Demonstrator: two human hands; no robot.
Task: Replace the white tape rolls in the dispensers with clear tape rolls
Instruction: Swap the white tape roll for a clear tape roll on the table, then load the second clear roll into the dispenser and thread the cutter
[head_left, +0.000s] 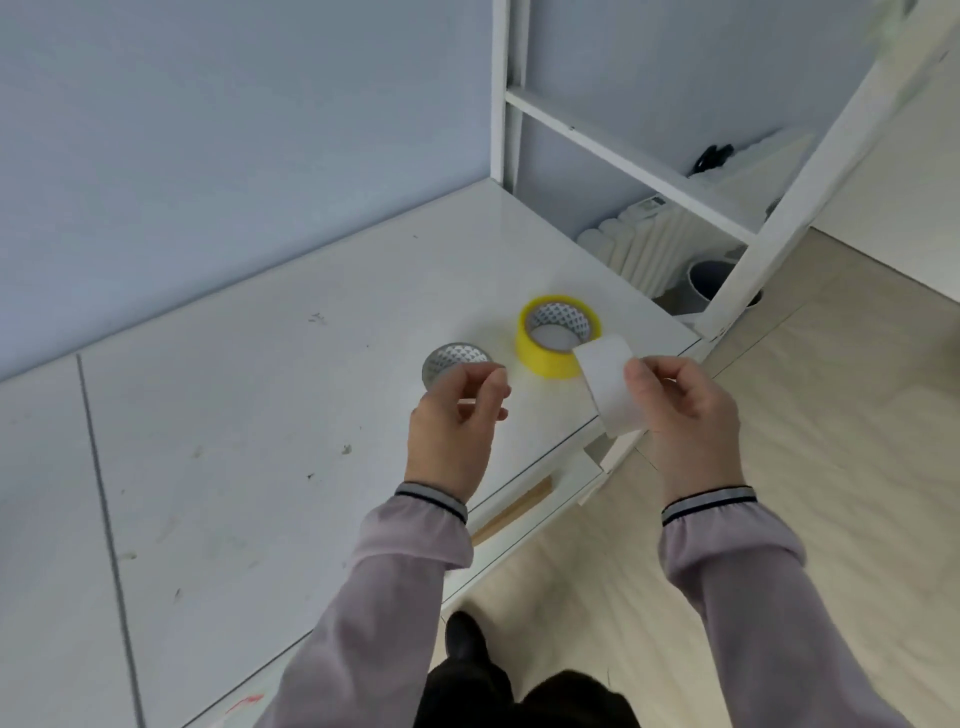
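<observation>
I stand at a wide white tabletop (260, 415), scuffed and glossy, with a pale blue wall behind it and a white metal frame (623, 156) rising past its far right corner; beige flooring runs off to my right.

Two rolls lie flat on the table near its right edge, hollow cores facing up. The yellowish translucent tape roll (558, 335) sits farther from me, just beyond my right hand. The slimmer grey-cored roll with almost no visible tape on it (454, 361) lies just beside it to the left, partly hidden behind my left fingertips. I see no dispenser anywhere in view.

My right hand (685, 410) pinches a short white strip of tape or paper (610, 384) between thumb and forefinger; the strip curls upward, its long axis running from my fingers toward the yellowish roll, its upper end overlapping that roll in my view. My left hand (452, 421) hovers over the table with thumb and forefinger drawn close together; I cannot tell whether they pinch a clear film or nothing.

I judge the next move turns on the yellowish roll: it lies straight ahead of my right hand, the nearer one, but that hand must shed the strip first.
</observation>
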